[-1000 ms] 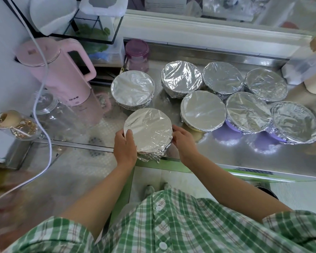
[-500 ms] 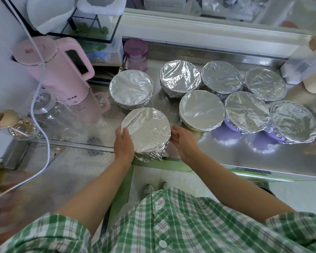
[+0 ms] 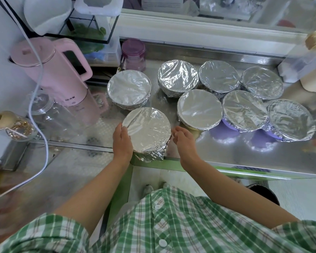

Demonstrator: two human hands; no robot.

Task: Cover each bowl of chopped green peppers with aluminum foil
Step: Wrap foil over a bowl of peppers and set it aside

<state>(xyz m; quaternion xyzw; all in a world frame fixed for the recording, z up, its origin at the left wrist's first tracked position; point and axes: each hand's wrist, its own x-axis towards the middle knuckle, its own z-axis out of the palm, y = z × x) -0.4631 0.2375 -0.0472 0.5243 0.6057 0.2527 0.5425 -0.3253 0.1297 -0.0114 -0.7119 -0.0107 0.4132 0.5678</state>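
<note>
- Nearest foil-covered bowl (image 3: 147,131): sits at the counter's (image 3: 226,154) near edge, toward its left end. Foil top is stretched flat, and the skirt is crimped down the side facing the person.
- Left hand (image 3: 122,141): laid against the bowl's left side. Fingers are close together and nearly straight, pressed along the foil at the rim, with no curl around it.
- Right hand (image 3: 184,141): just beside the bowl's right side, fingers loosely bent, nothing held. Cannot tell if the fingertips touch the foil.
- Seven more foil-covered bowls stand further in.
- One bowl (image 3: 129,88) is directly behind the nearest.
- A back row of three (image 3: 178,77), (image 3: 219,76), (image 3: 263,82) runs toward the right.
- A closer row of three (image 3: 200,108), (image 3: 244,110), (image 3: 291,119) packs against them, rims touching or nearly so. Purple shows under the two right ones.
- Pink kettle (image 3: 51,70): at the counter's left end, upright.
- Clear glass jar (image 3: 44,110): in front of the kettle.
- Purple-lidded jar (image 3: 133,53): by the back edge.
- White cable (image 3: 38,88): hangs across the kettle.
- Green plaid shirt (image 3: 171,225): fills the bottom of the view.
</note>
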